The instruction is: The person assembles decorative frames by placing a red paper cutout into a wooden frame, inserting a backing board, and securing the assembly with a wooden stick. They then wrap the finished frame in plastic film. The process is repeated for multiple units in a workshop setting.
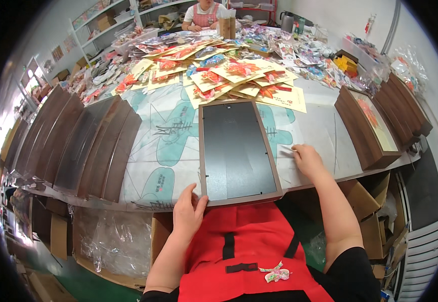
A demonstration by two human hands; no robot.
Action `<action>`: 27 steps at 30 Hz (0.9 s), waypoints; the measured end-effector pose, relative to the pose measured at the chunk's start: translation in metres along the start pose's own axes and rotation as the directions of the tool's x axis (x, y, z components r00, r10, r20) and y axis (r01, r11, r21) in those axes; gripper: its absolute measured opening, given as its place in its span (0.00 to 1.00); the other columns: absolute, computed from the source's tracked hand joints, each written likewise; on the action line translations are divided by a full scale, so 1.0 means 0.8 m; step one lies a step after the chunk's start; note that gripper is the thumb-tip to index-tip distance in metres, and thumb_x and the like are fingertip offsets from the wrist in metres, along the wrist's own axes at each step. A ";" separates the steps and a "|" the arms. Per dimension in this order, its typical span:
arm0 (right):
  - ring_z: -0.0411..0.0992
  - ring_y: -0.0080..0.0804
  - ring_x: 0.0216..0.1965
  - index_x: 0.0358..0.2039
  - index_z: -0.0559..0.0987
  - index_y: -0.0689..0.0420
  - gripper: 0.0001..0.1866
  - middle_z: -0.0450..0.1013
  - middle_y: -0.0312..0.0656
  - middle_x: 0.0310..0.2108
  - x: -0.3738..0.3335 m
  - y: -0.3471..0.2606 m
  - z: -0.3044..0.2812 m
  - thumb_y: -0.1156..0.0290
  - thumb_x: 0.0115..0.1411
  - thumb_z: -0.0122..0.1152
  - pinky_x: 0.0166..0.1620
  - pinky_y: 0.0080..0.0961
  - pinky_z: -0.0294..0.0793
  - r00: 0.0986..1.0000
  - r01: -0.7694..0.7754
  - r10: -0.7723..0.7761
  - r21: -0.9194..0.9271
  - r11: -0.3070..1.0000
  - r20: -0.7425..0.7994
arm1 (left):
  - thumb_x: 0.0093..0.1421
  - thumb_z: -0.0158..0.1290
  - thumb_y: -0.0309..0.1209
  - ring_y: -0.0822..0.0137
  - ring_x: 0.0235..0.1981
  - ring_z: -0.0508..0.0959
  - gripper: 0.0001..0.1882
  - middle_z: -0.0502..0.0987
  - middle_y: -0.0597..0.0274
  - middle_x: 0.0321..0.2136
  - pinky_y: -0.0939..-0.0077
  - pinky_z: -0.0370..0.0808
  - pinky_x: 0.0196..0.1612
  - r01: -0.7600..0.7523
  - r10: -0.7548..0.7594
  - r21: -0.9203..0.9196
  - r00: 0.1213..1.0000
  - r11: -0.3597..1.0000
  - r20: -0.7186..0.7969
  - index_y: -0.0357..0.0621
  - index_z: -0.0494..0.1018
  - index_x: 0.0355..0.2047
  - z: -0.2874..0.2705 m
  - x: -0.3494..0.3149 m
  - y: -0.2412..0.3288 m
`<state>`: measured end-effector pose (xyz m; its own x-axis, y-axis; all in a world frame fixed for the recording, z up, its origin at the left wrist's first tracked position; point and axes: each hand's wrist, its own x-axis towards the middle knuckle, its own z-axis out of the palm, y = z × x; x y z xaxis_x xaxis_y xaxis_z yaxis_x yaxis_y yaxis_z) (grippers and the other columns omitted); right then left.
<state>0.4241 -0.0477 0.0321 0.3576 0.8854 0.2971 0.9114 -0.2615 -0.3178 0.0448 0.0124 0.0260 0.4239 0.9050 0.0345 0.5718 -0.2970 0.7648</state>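
Observation:
A brown picture frame (274,173) lies back-up at the table's front edge, its dark backing board (236,151) showing, with small tabs along the rim. My left hand (188,209) is at the frame's lower left corner, fingers apart, thumb against the edge. To the right of the frame, my right hand (308,160) is held over the table, apart from the frame. Its fingers are curled together toward the left; whatever is between them is too small to make out. Past the frame's far end lies a pile of cream cards (244,70) with red and orange flower designs.
Brown frames stand in a row (98,146) at the left; more frames (362,126) stand at the right, one with a flower picture. A printed sheet (173,136) covers the table. Cardboard boxes (113,241) sit below. Another person (205,17) sits at the far side.

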 end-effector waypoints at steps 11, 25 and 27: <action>0.63 0.50 0.58 0.57 0.66 0.57 0.47 0.65 0.52 0.56 -0.087 -0.184 -0.042 0.58 0.36 0.76 0.59 0.48 0.60 0.804 0.579 -0.586 0.088 0.810 0.102 | 0.66 0.46 0.34 0.65 0.44 0.75 0.31 0.70 0.52 0.49 0.68 0.76 0.49 0.400 -0.092 -0.828 0.913 0.392 0.397 0.34 0.50 0.64 0.017 -0.012 0.001; 0.73 0.40 0.46 0.52 0.66 0.68 0.33 0.70 0.49 0.46 -0.058 -0.051 -0.095 0.73 0.44 0.63 0.51 0.32 0.73 0.863 0.193 0.481 0.981 -0.028 -0.156 | 0.67 0.44 0.35 0.56 0.62 0.61 0.31 0.56 0.49 0.63 0.63 0.62 0.62 0.221 0.086 -0.871 0.954 0.439 0.286 0.37 0.47 0.65 0.061 0.061 0.076; 0.68 0.44 0.53 0.57 0.62 0.65 0.39 0.68 0.49 0.50 -0.070 -0.059 -0.080 0.68 0.44 0.63 0.57 0.37 0.69 0.907 0.198 0.408 0.962 -0.186 -0.107 | 0.67 0.45 0.42 0.56 0.64 0.57 0.34 0.54 0.48 0.63 0.61 0.59 0.63 0.280 -0.075 -0.904 0.960 0.324 0.270 0.39 0.45 0.65 0.077 0.078 0.076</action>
<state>0.3737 -0.1095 0.0879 0.7180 0.6547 0.2363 -0.2949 0.5936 -0.7487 0.1496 0.0318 0.0352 0.5536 0.8088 -0.1982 -0.3309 0.4321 0.8389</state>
